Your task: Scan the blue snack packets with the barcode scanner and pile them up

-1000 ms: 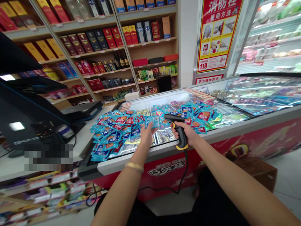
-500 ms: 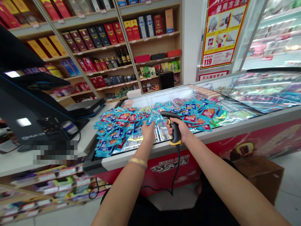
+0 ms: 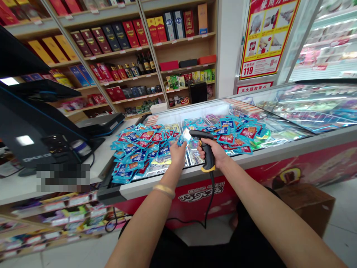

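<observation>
Freezer (image 3: 253, 158) bears two packet heaps (image 3: 136, 147). Between them my right hand (image 3: 215, 152) grips the scanner (image 3: 208, 158), pointed at the lone packet (image 3: 184, 137) my left hand (image 3: 177, 153) pinches — scanning, seemingly; next move calls for steady aim.

Left grip (image 3: 177, 153) pinches packet (image 3: 185, 137) near scanner (image 3: 208, 158) held in right grip (image 3: 216, 152).

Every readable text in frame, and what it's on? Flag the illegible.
"119": poster
"火警电话": same poster, above the number
"使用方法": poster top, partly cut off
"灭火器放置点": red-bordered sign below it
"巧乐兹": front of freezer
Too small or blurred: packets, till, shelf boxes.
Held packet: glare, unreadable.
</observation>
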Demonstrator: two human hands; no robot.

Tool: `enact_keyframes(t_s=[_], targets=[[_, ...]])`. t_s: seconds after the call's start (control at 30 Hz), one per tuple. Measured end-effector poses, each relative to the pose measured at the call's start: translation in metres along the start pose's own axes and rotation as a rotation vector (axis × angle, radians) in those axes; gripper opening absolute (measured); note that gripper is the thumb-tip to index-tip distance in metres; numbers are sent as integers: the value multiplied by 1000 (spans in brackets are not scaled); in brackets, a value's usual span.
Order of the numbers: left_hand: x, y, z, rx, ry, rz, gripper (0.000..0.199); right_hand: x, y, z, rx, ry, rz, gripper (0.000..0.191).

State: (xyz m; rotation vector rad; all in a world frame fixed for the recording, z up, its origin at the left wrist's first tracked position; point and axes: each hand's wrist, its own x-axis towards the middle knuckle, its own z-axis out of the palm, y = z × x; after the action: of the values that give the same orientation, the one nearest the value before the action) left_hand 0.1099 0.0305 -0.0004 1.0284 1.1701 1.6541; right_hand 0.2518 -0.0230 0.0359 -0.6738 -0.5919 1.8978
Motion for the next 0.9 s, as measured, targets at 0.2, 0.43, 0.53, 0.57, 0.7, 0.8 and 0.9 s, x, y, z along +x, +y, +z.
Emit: enact_keyframes(t_s=[0.2, 0.43, 0.53, 0.57, 0.7, 0.8, 0.9], targets=[[-6, 4, 3, -40, -3, -39, 25, -1, -1, -1, 33, 12, 0, 18], [13, 56, -54, 537, 6, 450, 37, 17, 15, 17, 63, 20, 24, 15], [33, 86, -94, 886, 7, 685, 43, 29, 30, 35, 86, 7, 56, 16], [40, 94, -106, 998, 18, 688, 45, 33, 35, 41, 84, -2, 64, 16], [59, 103, -137, 1479, -13, 425, 48, 45, 51, 59, 44, -33, 86, 18], [64, 101, -145, 1673, -147, 283, 60, 47, 55, 63, 4, -31, 107, 19], [62, 101, -143, 1704, -153, 315, 63, 44, 54, 63, 6, -26, 103, 19]])
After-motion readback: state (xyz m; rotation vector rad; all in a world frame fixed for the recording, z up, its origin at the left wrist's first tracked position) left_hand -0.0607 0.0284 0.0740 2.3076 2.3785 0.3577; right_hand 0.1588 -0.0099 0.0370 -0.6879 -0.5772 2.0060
